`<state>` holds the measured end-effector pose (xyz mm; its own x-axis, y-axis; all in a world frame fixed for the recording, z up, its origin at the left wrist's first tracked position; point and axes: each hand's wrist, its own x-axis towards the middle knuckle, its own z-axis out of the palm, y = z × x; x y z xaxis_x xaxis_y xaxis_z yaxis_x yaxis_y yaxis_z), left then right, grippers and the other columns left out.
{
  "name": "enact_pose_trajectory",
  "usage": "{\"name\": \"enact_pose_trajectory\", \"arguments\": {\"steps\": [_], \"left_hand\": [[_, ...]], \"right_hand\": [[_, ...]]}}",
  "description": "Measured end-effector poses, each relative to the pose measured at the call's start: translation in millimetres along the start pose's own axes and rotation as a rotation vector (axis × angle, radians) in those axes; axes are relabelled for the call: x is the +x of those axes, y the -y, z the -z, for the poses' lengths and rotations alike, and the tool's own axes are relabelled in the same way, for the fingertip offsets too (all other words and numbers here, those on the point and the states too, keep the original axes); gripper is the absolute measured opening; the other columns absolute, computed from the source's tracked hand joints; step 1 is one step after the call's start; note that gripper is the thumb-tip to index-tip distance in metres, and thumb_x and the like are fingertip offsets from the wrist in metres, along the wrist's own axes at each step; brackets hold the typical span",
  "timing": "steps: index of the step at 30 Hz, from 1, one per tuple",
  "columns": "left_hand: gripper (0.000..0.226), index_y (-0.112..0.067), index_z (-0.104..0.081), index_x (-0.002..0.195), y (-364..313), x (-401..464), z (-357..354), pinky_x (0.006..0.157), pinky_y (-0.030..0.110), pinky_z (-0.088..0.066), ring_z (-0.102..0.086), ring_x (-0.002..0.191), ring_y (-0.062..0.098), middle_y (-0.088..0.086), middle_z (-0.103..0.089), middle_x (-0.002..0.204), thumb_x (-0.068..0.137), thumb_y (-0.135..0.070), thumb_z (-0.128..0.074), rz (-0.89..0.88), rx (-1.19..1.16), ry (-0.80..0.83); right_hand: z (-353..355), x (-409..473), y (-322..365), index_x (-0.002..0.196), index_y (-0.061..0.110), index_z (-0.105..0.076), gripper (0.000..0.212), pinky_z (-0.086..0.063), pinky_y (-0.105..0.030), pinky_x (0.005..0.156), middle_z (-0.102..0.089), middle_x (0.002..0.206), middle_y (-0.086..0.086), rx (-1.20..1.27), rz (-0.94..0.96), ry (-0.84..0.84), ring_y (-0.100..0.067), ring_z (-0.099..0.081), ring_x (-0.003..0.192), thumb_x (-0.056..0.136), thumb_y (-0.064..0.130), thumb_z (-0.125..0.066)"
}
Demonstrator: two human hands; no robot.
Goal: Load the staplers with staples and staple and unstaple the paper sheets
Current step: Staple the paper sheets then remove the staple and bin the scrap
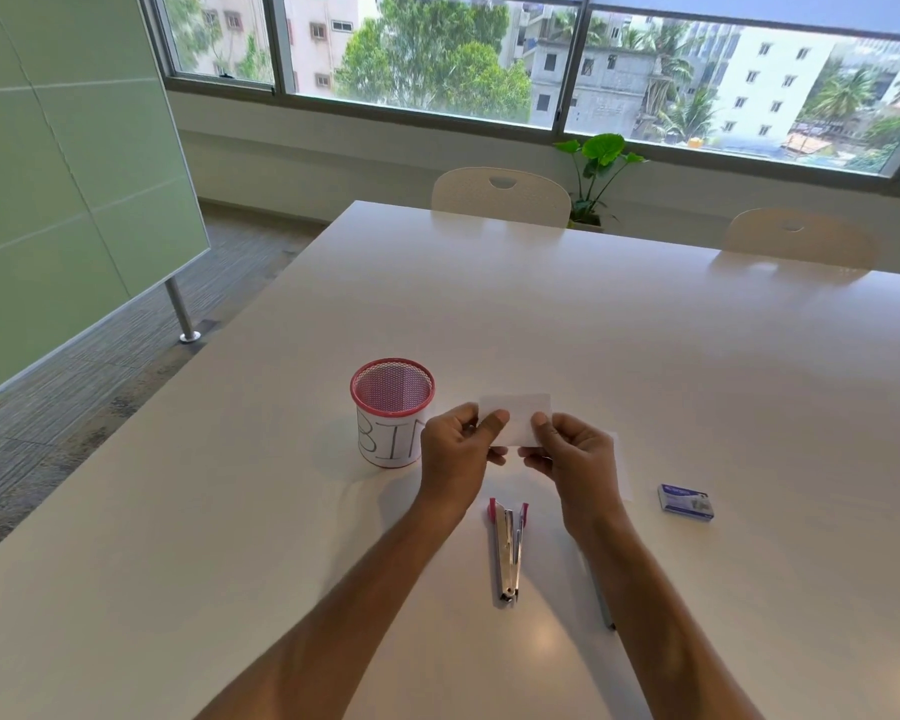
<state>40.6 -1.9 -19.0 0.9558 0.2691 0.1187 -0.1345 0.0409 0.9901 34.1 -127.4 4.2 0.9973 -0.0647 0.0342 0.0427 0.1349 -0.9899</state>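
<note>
A small white paper sheet (520, 413) is held up above the white table (645, 356). My left hand (458, 449) pinches its left side and my right hand (572, 454) pinches its right side, thumbs on the near face. Below my hands a metal stapler (507, 550) with pink ends lies swung open on the table. A blue staple box (686, 503) lies to the right. More white paper (622, 470) lies flat under my right hand. A thin grey tool (601, 597) lies partly hidden under my right forearm.
A pink mesh cup labelled BIN (392, 410) stands just left of my left hand. Two white chairs (500, 194) stand at the table's far edge, with a potted plant (596, 174) behind. A green board (63, 174) on legs stands left of the table.
</note>
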Motion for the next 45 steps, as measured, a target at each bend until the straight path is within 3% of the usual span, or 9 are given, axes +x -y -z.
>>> {"name": "enact_pose_trajectory", "arguments": {"steps": [6,12,16,22,28,35,39,45], "left_hand": [[0.021,-0.004,-0.068,0.101,-3.8,-1.8,1.1,0.056,0.021,-0.058,-0.070,0.074,0.019,0.006,-0.070,0.095,0.088,-0.021,-0.064,-0.018,0.005,0.018],[0.020,-0.004,-0.068,0.097,-2.9,-4.8,-0.6,0.057,0.021,-0.058,-0.069,0.074,0.015,0.004,-0.068,0.093,0.089,-0.021,-0.063,-0.055,0.072,0.037],[0.022,-0.003,-0.068,0.099,-3.0,-4.5,-0.2,0.057,0.020,-0.058,-0.069,0.073,0.017,0.004,-0.068,0.094,0.089,-0.021,-0.063,-0.062,0.074,0.039],[0.020,-0.006,-0.068,0.098,-2.0,-4.0,-0.4,0.056,0.019,-0.057,-0.068,0.071,0.014,0.001,-0.068,0.094,0.088,-0.023,-0.064,-0.054,0.076,0.013],[0.013,-0.012,-0.066,0.095,-1.6,-4.4,0.8,0.056,0.021,-0.058,-0.069,0.071,0.015,-0.001,-0.067,0.094,0.088,-0.022,-0.064,-0.033,0.050,0.018],[0.026,-0.007,-0.066,0.109,-1.1,-3.1,3.5,0.065,0.024,-0.060,-0.070,0.081,0.021,0.003,-0.067,0.102,0.088,-0.023,-0.064,0.080,-0.058,0.114],[0.034,-0.004,-0.064,0.114,0.5,-1.8,3.7,0.062,0.022,-0.059,-0.069,0.083,0.026,0.005,-0.066,0.105,0.087,-0.024,-0.065,0.078,-0.051,0.091],[0.034,-0.003,-0.065,0.112,5.5,-2.1,2.6,0.059,0.020,-0.058,-0.069,0.074,0.018,0.001,-0.066,0.099,0.085,-0.023,-0.067,0.057,-0.043,0.074]], "right_hand": [[3.3,-1.1,-0.9,0.091,0.008,-0.073,0.012,-0.054,-0.023,0.061,-0.073,0.076,-0.007,0.000,-0.012,0.092,-0.017,-0.066,0.066,0.086,0.018,-0.068],[-0.4,-3.8,-2.9,0.099,0.004,-0.070,0.019,-0.052,-0.022,0.059,-0.074,0.079,-0.009,-0.054,0.007,0.120,-0.017,-0.067,0.068,0.085,0.017,-0.069],[0.1,-4.9,-1.0,0.095,0.012,-0.068,0.008,-0.055,-0.023,0.060,-0.074,0.075,-0.003,-0.043,0.010,0.126,-0.015,-0.067,0.066,0.090,0.014,-0.061],[-1.2,-5.8,1.5,0.093,0.019,-0.066,0.014,-0.056,-0.023,0.065,-0.074,0.075,0.003,-0.055,0.011,0.123,-0.015,-0.068,0.068,0.095,0.013,-0.053],[-0.2,-5.5,1.1,0.090,0.017,-0.069,0.011,-0.056,-0.024,0.065,-0.074,0.077,0.001,-0.061,0.028,0.101,-0.015,-0.067,0.069,0.090,0.010,-0.062],[-5.3,-7.9,-2.8,0.091,0.012,-0.070,0.011,-0.055,-0.021,0.061,-0.073,0.080,-0.009,-0.098,0.068,0.116,-0.020,-0.069,0.070,0.091,0.016,-0.060],[-2.6,-5.9,-0.8,0.087,0.019,-0.070,0.020,-0.055,-0.022,0.061,-0.074,0.074,0.000,-0.110,0.033,0.076,-0.013,-0.066,0.063,0.096,0.014,-0.053],[-2.5,-5.8,0.8,0.086,0.022,-0.069,0.022,-0.056,-0.025,0.061,-0.074,0.074,0.004,-0.132,0.018,0.061,-0.014,-0.068,0.064,0.096,0.011,-0.052]]}}
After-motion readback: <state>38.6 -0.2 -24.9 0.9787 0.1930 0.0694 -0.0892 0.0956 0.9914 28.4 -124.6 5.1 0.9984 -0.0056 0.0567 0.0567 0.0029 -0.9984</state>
